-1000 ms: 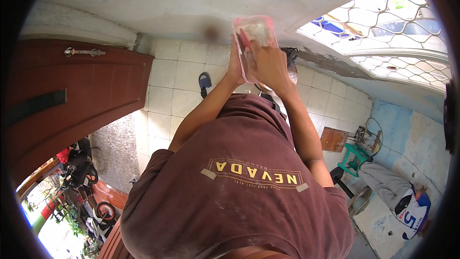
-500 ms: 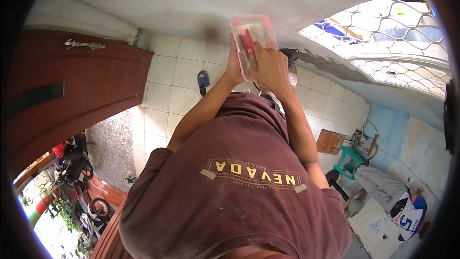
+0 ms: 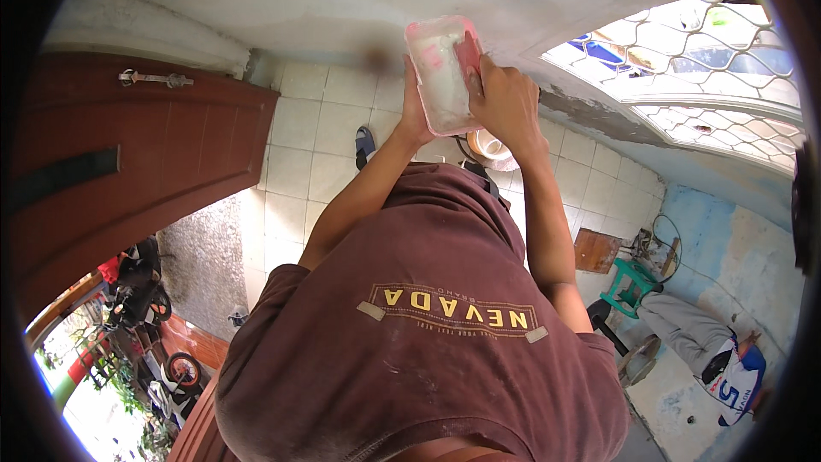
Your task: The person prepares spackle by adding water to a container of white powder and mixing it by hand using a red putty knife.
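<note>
Both my hands hold a pink-rimmed clear plastic container (image 3: 438, 77) with white material inside, raised close to a pale plastered wall (image 3: 325, 0). My left hand (image 3: 412, 113) grips its lower left side from behind. My right hand (image 3: 506, 101) is closed over its right rim, and the fingers hide part of the inside. My maroon shirt (image 3: 428, 316) fills the lower middle of the view.
A brown wooden door (image 3: 128, 171) with a metal latch stands at left. On the white tiled floor (image 3: 299, 154) lie a sandal (image 3: 365, 144) and a round bowl (image 3: 493, 145). At lower right are a green stool (image 3: 634, 278) and a person (image 3: 710, 359) on the floor. A grilled window (image 3: 684, 60) is at upper right.
The container has tilted a little in my hands. My right hand has slid up along its right rim and now covers the red strip seen inside earlier.
</note>
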The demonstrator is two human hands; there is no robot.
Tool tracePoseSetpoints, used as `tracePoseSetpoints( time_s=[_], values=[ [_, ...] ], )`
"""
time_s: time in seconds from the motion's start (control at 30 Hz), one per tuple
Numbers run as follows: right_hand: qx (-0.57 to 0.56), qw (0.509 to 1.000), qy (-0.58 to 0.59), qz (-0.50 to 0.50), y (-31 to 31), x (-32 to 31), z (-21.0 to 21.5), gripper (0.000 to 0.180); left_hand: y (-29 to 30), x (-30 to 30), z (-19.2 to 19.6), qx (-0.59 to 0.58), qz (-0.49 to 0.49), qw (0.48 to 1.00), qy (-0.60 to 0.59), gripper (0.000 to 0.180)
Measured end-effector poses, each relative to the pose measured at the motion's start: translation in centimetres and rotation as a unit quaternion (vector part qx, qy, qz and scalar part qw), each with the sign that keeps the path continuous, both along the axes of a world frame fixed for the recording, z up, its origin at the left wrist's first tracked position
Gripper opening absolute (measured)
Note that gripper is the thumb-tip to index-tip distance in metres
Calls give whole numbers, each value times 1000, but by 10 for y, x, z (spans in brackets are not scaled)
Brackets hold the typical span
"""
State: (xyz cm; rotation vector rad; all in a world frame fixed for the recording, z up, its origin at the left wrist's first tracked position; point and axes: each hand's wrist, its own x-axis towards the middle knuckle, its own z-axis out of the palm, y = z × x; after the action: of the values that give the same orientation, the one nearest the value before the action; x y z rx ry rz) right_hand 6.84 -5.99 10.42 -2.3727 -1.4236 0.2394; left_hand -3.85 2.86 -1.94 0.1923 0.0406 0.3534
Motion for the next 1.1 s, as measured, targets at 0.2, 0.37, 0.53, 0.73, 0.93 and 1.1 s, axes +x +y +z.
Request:
tracePoseSetpoints(
  time_s=[0.2,0.37,0.53,0.73,0.93,1.1],
  values=[
    [52,996,22,75,-1,-35,-6,24,5,-6,-11,4,20,999,41,84],
    [17,998,-39,48,11,-12,-17,25,0,-5,1,16,16,998,64,90],
    [43,998,-35,24,17,-16,-10,26,-5,-3,17,24,37,997,56,89],
    [45,999,-4,29,-7,-33,-8,27,-1,-1,-5,12,34,998,55,86],
    [50,998,-2,-22,-1,-10,10,26,-4,4,8,3,20,999,33,89],
    [69,997,24,-21,-2,-21,3,25,-4,4,9,21,47,997,52,89]
  ],
)
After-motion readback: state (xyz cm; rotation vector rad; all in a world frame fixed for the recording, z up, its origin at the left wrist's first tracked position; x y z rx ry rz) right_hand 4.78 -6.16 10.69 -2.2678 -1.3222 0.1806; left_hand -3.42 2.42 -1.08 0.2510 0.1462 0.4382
